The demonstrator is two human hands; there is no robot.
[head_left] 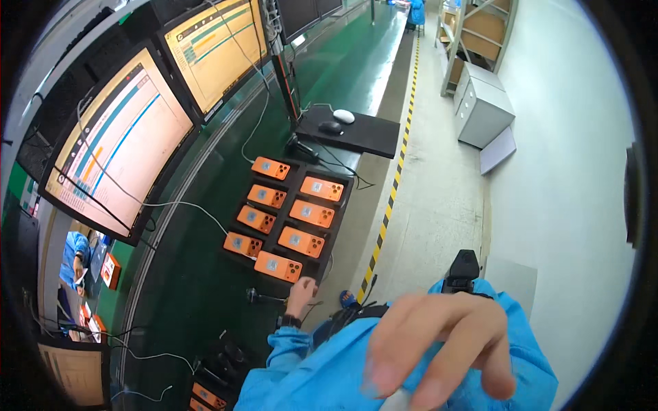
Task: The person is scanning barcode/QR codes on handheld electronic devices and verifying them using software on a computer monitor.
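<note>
A black tray [343, 198] on the green bench holds several orange phones in two rows, backs up. My left hand [300, 294], a dark watch on its wrist, rests at the tray's near edge just below the nearest orange phone [277, 266]; its fingers are hidden, so whether it grips anything is unclear. My right hand [439, 349] is raised close to the camera, large and blurred, with fingers apart and nothing between them. Both of my sleeves are bright blue. A small black connector on a cable [255, 296] lies left of my left hand.
Two large monitors [116, 144] lean at the left with cables running down. A black mouse [330, 127] and a white mouse [343, 116] sit on a black mat. Yellow-black floor tape [391, 198], a grey cabinet [483, 106], another person in blue [74, 257], more orange phones [205, 396].
</note>
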